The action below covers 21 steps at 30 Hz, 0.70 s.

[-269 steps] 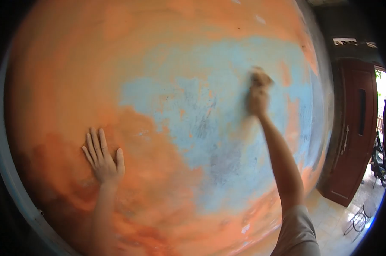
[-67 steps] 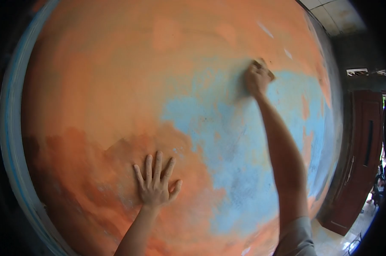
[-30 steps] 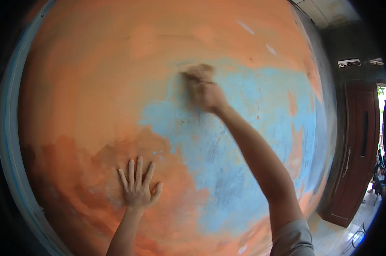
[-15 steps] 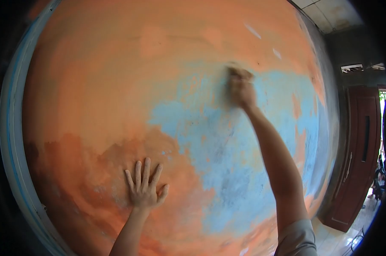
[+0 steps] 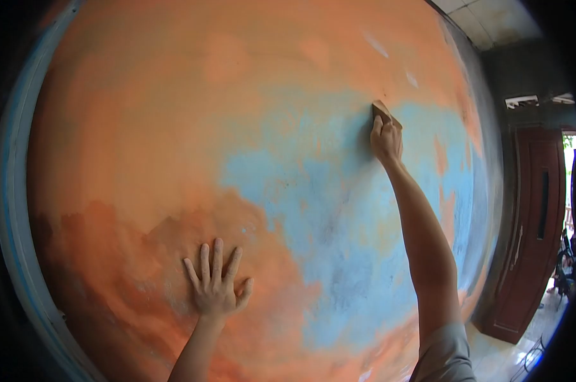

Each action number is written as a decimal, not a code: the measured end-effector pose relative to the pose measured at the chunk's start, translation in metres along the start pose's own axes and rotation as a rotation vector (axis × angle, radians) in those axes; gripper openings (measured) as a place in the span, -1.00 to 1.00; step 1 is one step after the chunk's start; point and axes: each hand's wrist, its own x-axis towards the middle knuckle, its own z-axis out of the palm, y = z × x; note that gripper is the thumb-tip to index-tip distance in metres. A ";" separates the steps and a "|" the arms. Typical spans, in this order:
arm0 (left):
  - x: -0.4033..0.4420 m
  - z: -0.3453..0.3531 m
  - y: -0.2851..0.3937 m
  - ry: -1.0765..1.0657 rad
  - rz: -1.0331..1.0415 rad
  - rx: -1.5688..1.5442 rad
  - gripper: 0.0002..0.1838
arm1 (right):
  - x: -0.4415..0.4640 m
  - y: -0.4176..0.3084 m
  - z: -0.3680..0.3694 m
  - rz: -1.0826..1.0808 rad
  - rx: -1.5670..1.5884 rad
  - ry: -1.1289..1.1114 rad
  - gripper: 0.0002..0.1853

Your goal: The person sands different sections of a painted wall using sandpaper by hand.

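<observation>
My left hand (image 5: 214, 290) lies flat with fingers spread on the orange lower part of the wall (image 5: 154, 146). Higher up and to the right, my right hand (image 5: 387, 141) grips a folded brown sheet of sandpaper (image 5: 380, 109) against the wall. The sandpaper's corners stick out above and beside the fingers; its rough face is hidden. Around that hand, a patchy light-blue area (image 5: 339, 191) shows between areas of orange paint. Dust whitens the left fingertips.
A pale blue-grey post or frame (image 5: 13, 191) runs along the wall's left edge. To the right stands a dark red door (image 5: 524, 242) beside a bright opening. Pale floor tiles (image 5: 524, 356) and a thin dark cable show at lower right.
My right hand has moved right along the wall with the sandpaper and is less blurred. My left hand stays in place on the wall.
</observation>
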 end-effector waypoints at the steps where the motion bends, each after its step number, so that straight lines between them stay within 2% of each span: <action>1: -0.002 -0.001 0.003 -0.016 -0.013 -0.006 -0.31 | -0.003 0.000 0.000 0.049 0.025 0.003 -0.64; 3: -0.004 -0.003 0.003 -0.048 -0.003 -0.013 -0.31 | -0.011 -0.016 0.042 -0.223 0.063 0.204 -0.65; 4: -0.005 -0.003 0.002 -0.059 -0.004 0.003 -0.31 | -0.014 -0.038 0.053 -0.368 0.181 0.201 -0.66; 5: -0.013 -0.004 0.008 -0.060 -0.016 0.021 -0.31 | -0.035 -0.059 0.047 -0.283 0.196 -0.023 -0.67; 7: -0.003 -0.001 0.000 -0.073 -0.020 0.009 -0.31 | -0.035 -0.054 0.049 -0.440 -0.039 0.048 -0.67; 9: 0.004 -0.002 -0.002 -0.075 -0.031 0.015 -0.32 | -0.022 -0.043 0.007 -0.192 -0.047 -0.137 -0.63; 10: 0.002 -0.002 -0.002 -0.064 -0.032 0.015 -0.32 | 0.006 0.012 0.023 -0.505 0.091 0.068 -0.58; 11: 0.003 -0.001 -0.004 -0.042 -0.043 0.015 -0.32 | 0.005 -0.003 -0.006 0.082 -0.075 -0.137 -0.56; 13: 0.008 0.000 -0.006 -0.022 -0.063 0.014 -0.32 | 0.014 0.005 0.015 -0.005 -0.118 0.095 -0.51; 15: 0.010 -0.003 -0.007 -0.038 -0.057 0.004 -0.32 | 0.001 -0.030 0.038 -0.105 -0.162 0.054 -0.50; 17: 0.018 -0.002 -0.015 -0.041 -0.054 0.028 -0.32 | -0.013 -0.081 0.048 -0.227 -0.047 -0.142 -0.54; 19: -0.001 -0.022 0.011 -0.065 -0.035 0.025 -0.32 | -0.041 -0.055 0.010 -0.261 -0.073 -0.114 -0.58; 21: -0.004 -0.020 0.008 -0.074 -0.031 0.021 -0.32 | -0.029 -0.034 -0.021 -0.133 -0.194 -0.249 -0.57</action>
